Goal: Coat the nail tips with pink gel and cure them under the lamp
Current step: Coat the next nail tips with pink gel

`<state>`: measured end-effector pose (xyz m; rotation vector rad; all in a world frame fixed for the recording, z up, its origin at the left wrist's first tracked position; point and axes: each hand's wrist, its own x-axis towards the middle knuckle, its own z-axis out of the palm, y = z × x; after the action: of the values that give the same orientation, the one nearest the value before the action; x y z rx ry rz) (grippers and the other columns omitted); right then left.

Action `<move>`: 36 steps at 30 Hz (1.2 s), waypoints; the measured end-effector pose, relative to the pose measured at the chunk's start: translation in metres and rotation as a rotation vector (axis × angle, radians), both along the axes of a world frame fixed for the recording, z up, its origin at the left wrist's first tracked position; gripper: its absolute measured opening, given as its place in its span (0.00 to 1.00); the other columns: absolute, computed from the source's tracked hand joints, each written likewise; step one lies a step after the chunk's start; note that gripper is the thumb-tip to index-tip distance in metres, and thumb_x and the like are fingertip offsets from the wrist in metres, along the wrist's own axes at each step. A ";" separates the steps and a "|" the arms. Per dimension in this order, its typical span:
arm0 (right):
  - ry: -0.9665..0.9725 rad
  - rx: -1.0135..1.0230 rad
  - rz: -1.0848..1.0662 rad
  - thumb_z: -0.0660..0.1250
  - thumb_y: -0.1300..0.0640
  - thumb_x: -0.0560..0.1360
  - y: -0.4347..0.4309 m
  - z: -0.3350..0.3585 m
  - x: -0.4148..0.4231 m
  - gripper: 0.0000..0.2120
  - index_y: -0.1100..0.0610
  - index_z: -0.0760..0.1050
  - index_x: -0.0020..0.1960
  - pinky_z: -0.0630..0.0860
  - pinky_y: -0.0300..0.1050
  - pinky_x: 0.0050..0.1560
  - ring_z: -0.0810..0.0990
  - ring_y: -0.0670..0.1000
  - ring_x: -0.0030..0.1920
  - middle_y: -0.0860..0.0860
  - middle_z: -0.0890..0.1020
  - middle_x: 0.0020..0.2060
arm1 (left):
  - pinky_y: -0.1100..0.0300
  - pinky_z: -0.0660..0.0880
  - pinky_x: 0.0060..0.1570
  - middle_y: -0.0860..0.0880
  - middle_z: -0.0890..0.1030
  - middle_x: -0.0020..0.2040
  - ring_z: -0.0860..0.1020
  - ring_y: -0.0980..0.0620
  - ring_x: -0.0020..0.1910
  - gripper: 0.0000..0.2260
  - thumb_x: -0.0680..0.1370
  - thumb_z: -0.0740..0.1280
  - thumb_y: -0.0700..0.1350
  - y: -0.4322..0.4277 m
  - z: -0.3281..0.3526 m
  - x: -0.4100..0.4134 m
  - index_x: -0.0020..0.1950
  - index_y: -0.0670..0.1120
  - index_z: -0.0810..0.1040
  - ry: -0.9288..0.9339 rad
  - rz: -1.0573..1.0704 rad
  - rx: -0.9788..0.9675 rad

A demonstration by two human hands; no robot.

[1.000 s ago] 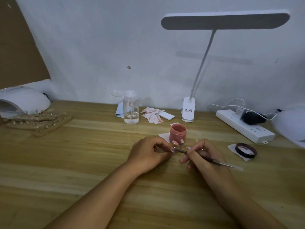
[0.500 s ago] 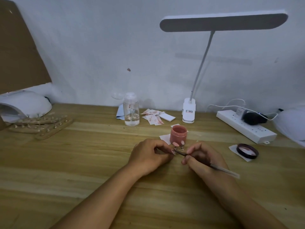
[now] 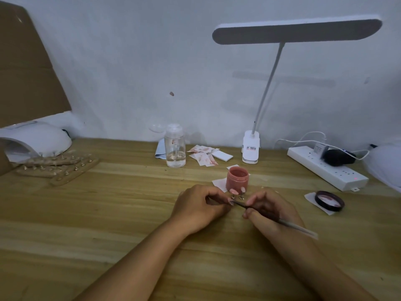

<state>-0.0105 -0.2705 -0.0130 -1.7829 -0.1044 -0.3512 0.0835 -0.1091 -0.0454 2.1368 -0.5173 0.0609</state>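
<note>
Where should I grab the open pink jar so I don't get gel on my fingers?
Probably round its upright side wall, below the neck. The pink jar stands open, its lid lying off to the right, so stay off the top. Come from behind or the right: nail tips on little stands sit just in front, where the left hand and right hand work.

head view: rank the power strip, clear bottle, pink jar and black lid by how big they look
1. power strip, clearly the largest
2. clear bottle
3. pink jar and black lid look about alike; the lid lies flat and slightly nearer, so I won't rank them.
</note>
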 end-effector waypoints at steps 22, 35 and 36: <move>-0.035 0.020 0.010 0.66 0.75 0.70 -0.002 -0.005 0.003 0.08 0.64 0.75 0.41 0.69 0.30 0.34 0.77 0.42 0.33 0.48 0.79 0.32 | 0.62 0.68 0.41 0.63 0.84 0.42 0.73 0.64 0.32 0.05 0.71 0.76 0.51 0.001 0.000 0.000 0.42 0.62 0.85 0.019 -0.007 -0.009; -0.029 -0.030 -0.020 0.66 0.74 0.70 -0.004 -0.004 0.003 0.07 0.64 0.74 0.41 0.66 0.32 0.32 0.73 0.44 0.32 0.51 0.77 0.32 | 0.64 0.66 0.40 0.62 0.85 0.42 0.73 0.67 0.31 0.04 0.72 0.75 0.50 0.001 -0.001 0.001 0.44 0.59 0.86 -0.003 -0.023 -0.004; -0.032 -0.026 -0.020 0.65 0.74 0.71 -0.003 -0.004 0.003 0.07 0.64 0.74 0.41 0.66 0.32 0.32 0.73 0.43 0.32 0.50 0.76 0.32 | 0.64 0.66 0.40 0.62 0.85 0.42 0.73 0.67 0.31 0.04 0.72 0.75 0.50 0.001 0.000 0.001 0.45 0.59 0.86 -0.003 -0.025 -0.003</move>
<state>-0.0079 -0.2738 -0.0171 -1.8049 -0.1143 -0.3943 0.0844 -0.1077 -0.0457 2.1275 -0.5457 0.0508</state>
